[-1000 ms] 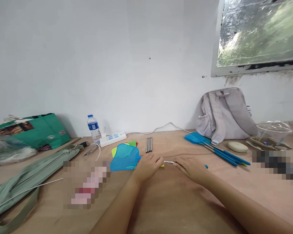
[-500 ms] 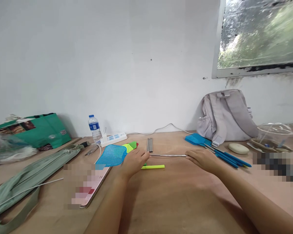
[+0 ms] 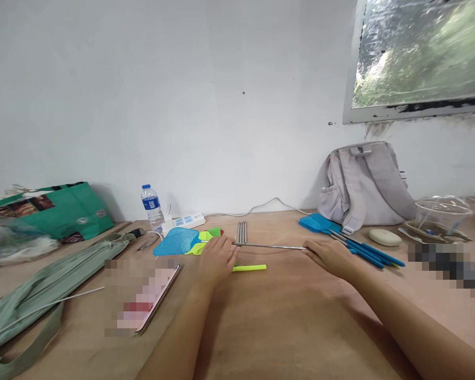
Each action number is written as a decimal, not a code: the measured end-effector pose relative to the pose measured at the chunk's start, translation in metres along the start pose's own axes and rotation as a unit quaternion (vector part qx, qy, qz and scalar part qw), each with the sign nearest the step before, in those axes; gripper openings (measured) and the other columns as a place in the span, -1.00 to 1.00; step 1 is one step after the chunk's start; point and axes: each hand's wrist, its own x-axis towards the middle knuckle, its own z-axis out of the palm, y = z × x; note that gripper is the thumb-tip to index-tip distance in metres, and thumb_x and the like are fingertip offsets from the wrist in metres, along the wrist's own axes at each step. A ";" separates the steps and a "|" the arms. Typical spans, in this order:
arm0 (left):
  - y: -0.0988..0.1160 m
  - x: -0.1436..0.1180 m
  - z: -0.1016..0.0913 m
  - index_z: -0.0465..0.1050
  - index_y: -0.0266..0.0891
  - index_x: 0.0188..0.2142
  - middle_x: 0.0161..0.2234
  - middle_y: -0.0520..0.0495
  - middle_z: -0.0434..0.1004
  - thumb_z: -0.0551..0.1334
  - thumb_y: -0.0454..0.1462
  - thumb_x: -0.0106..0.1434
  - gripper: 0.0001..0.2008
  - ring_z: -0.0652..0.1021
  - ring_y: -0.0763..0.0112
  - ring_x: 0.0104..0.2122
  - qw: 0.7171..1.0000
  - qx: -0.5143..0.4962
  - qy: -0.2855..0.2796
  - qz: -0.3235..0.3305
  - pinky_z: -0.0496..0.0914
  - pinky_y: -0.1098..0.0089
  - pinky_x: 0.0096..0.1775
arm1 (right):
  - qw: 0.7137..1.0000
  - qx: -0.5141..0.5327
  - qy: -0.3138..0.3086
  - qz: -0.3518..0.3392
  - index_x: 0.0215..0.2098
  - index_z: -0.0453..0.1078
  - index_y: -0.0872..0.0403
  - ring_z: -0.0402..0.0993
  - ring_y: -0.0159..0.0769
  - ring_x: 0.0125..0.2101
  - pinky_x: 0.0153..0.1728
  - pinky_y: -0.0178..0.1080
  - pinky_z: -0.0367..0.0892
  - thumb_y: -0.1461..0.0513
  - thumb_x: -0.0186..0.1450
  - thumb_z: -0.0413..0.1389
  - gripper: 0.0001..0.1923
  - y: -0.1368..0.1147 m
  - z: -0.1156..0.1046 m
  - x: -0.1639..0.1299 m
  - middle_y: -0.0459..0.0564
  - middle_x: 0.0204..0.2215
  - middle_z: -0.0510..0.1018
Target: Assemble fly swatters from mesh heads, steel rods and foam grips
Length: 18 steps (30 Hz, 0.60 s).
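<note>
A fly swatter with a blue mesh head (image 3: 177, 241) and a thin metal rod (image 3: 273, 246) lies across in front of me. My left hand (image 3: 218, 258) is closed around its rod close to the blue head. My right hand (image 3: 329, 256) is closed on the rod's right end, and its fingers hide what is under them. Between the hands the bare rod slopes slightly down to the right. Green and yellow swatter heads (image 3: 209, 237) lie beneath and behind the blue head. A yellow handle (image 3: 250, 268) rests on the table just right of my left hand.
Several short metal tubes (image 3: 241, 232) lie behind the rod. Blue swatters (image 3: 366, 250) lie by my right hand, near a grey backpack (image 3: 370, 184). A pink-screened phone (image 3: 158, 301), a water bottle (image 3: 152, 206) and a power strip (image 3: 188, 220) are on the left.
My hands have moved slightly apart, and more metal rod shows between them. The blue swatter head has tilted and shifted up and left, off the phone's top edge.
</note>
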 end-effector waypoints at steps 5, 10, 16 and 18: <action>0.051 0.008 0.011 0.22 -0.31 -0.09 -0.21 -0.14 0.41 0.02 -0.21 0.21 -0.69 0.37 0.27 -0.18 0.996 -0.019 0.023 0.089 0.20 0.23 -0.11 | 1.000 0.022 0.011 0.015 -0.36 0.29 0.06 0.41 -0.29 -0.46 -0.51 -0.32 0.09 0.11 0.33 -0.25 -0.66 -0.037 -0.006 0.006 -0.01 -0.49 0.50; 0.058 0.008 0.014 0.27 -0.27 -0.28 -0.38 -0.06 0.39 -0.01 -0.19 0.25 -0.79 0.38 0.36 -0.36 0.990 0.017 0.003 0.140 0.19 0.34 -0.32 | 0.999 0.037 0.004 -0.004 -0.33 0.31 0.05 0.41 -0.30 -0.44 -0.51 -0.33 0.10 0.11 0.33 -0.25 -0.65 -0.059 -0.007 0.009 0.00 -0.44 0.51; 0.027 0.006 0.008 0.23 -0.24 -0.39 -0.48 0.02 0.33 -0.02 -0.23 0.27 -0.83 0.34 0.44 -0.47 0.975 0.086 0.036 0.204 0.11 0.39 -0.43 | 0.998 0.054 -0.006 -0.035 -0.30 0.32 0.05 0.42 -0.29 -0.42 -0.45 -0.31 0.15 0.10 0.33 -0.26 -0.64 -0.064 -0.002 0.017 0.00 -0.43 0.51; 0.022 0.006 0.007 0.23 -0.24 -0.39 -0.48 0.03 0.33 -0.01 -0.24 0.27 -0.85 0.33 0.44 -0.48 0.970 0.096 0.045 0.218 0.11 0.38 -0.42 | 0.998 0.056 -0.009 -0.035 -0.29 0.32 0.05 0.42 -0.29 -0.43 -0.46 -0.32 0.15 0.10 0.33 -0.26 -0.64 -0.064 -0.001 0.019 0.00 -0.43 0.51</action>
